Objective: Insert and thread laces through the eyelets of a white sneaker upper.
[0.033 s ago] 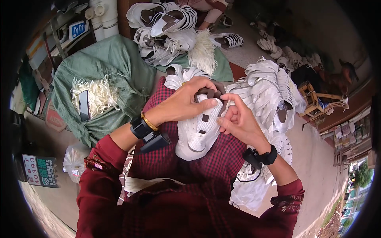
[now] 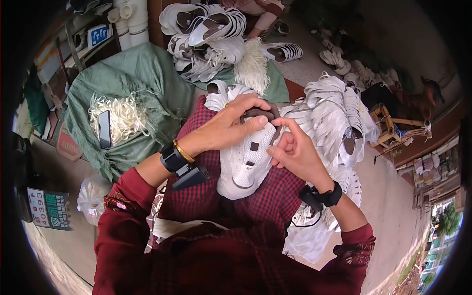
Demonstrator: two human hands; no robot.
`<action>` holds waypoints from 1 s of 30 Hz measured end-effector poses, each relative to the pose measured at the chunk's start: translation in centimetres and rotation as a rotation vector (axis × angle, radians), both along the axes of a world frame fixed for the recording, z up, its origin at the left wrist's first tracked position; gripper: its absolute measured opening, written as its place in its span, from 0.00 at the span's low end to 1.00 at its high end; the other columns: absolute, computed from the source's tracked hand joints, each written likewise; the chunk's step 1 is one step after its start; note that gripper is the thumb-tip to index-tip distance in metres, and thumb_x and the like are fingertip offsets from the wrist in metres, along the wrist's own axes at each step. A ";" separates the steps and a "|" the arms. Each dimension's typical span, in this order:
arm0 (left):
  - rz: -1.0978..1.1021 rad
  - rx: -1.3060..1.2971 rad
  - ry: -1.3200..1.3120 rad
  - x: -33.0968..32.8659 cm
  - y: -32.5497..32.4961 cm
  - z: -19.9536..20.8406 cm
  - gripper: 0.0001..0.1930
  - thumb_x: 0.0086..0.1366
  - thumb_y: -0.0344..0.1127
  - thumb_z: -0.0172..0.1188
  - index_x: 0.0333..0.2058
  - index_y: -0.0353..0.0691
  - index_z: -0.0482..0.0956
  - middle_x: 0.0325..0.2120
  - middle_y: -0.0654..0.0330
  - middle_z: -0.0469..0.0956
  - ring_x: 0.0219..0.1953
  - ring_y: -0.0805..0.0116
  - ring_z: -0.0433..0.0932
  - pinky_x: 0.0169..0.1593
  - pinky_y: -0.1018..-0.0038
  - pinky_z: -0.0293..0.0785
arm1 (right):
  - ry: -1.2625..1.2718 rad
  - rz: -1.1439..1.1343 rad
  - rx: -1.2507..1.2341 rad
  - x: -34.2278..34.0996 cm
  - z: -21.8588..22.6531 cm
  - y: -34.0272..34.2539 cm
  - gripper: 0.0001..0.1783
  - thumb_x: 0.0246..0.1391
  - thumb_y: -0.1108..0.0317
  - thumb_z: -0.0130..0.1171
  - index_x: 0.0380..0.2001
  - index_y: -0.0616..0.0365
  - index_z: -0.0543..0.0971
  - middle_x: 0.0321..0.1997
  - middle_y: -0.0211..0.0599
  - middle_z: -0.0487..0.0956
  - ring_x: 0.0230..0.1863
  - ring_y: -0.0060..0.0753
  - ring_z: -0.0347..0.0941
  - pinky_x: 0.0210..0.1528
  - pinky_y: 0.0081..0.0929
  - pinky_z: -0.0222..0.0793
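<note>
A white mesh shoe upper (image 2: 238,169) with a brown lining and small dark patches lies over my lap, toe toward me. My left hand (image 2: 231,125) is closed on its collar end: the fingers curl over the far edge and the thumb presses on the tongue area. At the right edge of the upper is my right hand (image 2: 297,155), its index fingertip at the collar and its thumb lower down the side, the other fingers curled. Whether a lace is between the right fingers, I cannot make out. Red checked cloth (image 2: 189,196) covers my legs.
A green sack (image 2: 162,73) at left holds loose white laces (image 2: 125,115) and a phone (image 2: 104,130). Piled white shoe uppers (image 2: 324,103) stand close on the right, with more uppers (image 2: 216,29) ahead. Beyond those, another person's arm (image 2: 268,22) shows. A wooden stool (image 2: 386,123) is farther right.
My left thumb has shifted up and over the collar, and the brown tongue piece that stood between thumb and fingers is now mostly covered. My right hand has hardly moved.
</note>
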State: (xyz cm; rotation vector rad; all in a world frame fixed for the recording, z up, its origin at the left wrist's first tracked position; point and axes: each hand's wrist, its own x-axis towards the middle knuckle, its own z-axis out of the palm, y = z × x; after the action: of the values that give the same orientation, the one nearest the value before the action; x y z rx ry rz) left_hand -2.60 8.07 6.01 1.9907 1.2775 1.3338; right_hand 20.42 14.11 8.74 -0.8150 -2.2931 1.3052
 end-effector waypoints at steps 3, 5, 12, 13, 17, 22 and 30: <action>0.104 0.121 0.070 0.2 -0.3 -2.0 0.25 0.74 0.45 0.51 0.65 0.43 0.66 0.63 0.45 0.63 0.66 0.49 0.64 0.68 0.58 0.58 | 0.031 -0.013 -0.001 -0.4 -0.3 -0.8 0.30 0.55 0.70 0.66 0.59 0.59 0.67 0.19 0.29 0.73 0.23 0.20 0.75 0.27 0.23 0.70; 0.229 0.143 0.177 1.1 0.0 -2.3 0.25 0.77 0.46 0.46 0.67 0.42 0.63 0.63 0.44 0.62 0.67 0.48 0.62 0.68 0.58 0.57 | 0.040 0.000 -0.051 -0.1 -0.4 -0.3 0.29 0.58 0.71 0.65 0.60 0.59 0.66 0.22 0.29 0.75 0.25 0.20 0.77 0.28 0.21 0.73; 0.316 0.227 0.100 0.2 -4.1 -1.2 0.28 0.75 0.47 0.51 0.67 0.41 0.63 0.58 0.49 0.68 0.61 0.54 0.69 0.64 0.60 0.65 | 0.153 -0.039 -0.189 3.3 0.2 -3.7 0.26 0.62 0.74 0.60 0.61 0.59 0.64 0.32 0.32 0.78 0.33 0.21 0.79 0.32 0.19 0.75; 0.366 0.148 0.078 -0.2 -5.4 -1.3 0.25 0.73 0.41 0.55 0.65 0.40 0.65 0.59 0.52 0.68 0.58 0.61 0.71 0.59 0.67 0.71 | 0.071 -0.013 -0.178 3.9 0.9 -5.1 0.20 0.61 0.75 0.60 0.55 0.61 0.70 0.33 0.33 0.80 0.33 0.22 0.79 0.32 0.21 0.76; 0.357 -0.209 -0.022 -0.1 -11.7 -0.7 0.13 0.70 0.29 0.59 0.52 0.36 0.77 0.42 0.62 0.83 0.41 0.77 0.79 0.46 0.76 0.77 | -0.134 0.317 0.059 4.9 -0.4 -10.2 0.12 0.56 0.78 0.61 0.44 0.64 0.75 0.30 0.39 0.81 0.31 0.30 0.81 0.31 0.27 0.75; 0.017 -0.363 0.135 -0.6 -17.5 -2.2 0.06 0.63 0.27 0.65 0.38 0.35 0.83 0.30 0.58 0.82 0.34 0.65 0.80 0.37 0.71 0.74 | -0.328 0.402 -0.011 4.6 -4.9 -11.9 0.13 0.57 0.77 0.62 0.46 0.65 0.78 0.28 0.41 0.81 0.29 0.26 0.79 0.32 0.29 0.73; -0.053 -0.306 0.370 0.2 -20.1 -3.9 0.04 0.58 0.28 0.69 0.31 0.37 0.83 0.28 0.56 0.80 0.32 0.55 0.77 0.42 0.65 0.73 | -0.260 0.385 -0.289 2.3 -5.2 -14.0 0.09 0.61 0.70 0.58 0.36 0.66 0.83 0.26 0.36 0.82 0.26 0.22 0.75 0.32 0.24 0.70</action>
State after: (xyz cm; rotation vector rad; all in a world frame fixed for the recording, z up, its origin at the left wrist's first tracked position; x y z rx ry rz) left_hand -2.44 -12.03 2.11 2.0874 1.4738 0.7102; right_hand 22.68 0.10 3.59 -0.6850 -2.5941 1.8273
